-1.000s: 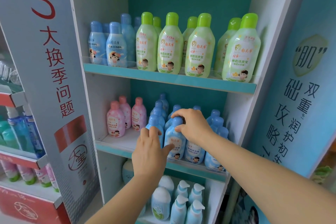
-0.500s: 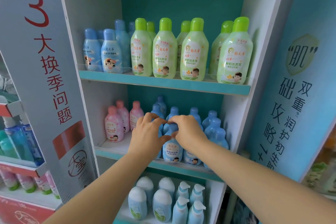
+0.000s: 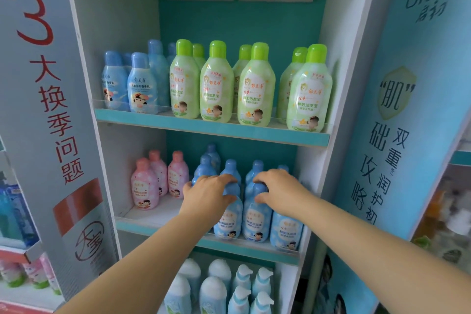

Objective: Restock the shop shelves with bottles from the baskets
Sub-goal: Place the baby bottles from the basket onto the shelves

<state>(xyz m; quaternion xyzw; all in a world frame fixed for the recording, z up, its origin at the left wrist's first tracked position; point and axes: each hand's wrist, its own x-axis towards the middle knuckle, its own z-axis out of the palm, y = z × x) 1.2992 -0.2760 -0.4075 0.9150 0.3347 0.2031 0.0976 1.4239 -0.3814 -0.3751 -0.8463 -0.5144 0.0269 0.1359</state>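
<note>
Behind both hands [image 3: 207, 192], blue bottles [image 3: 257, 222] partly hidden.

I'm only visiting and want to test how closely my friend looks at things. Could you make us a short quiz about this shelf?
1. True or false: the green bottles stand on the upper shelf.
2. What stands left of the blue bottles on the middle shelf? A pink bottles; B yellow jars; C red cans.
3. Fill in: the left hand and right hand each grip a blue bottle by its ____.
Key: 1 true; 2 A; 3 cap.
</note>
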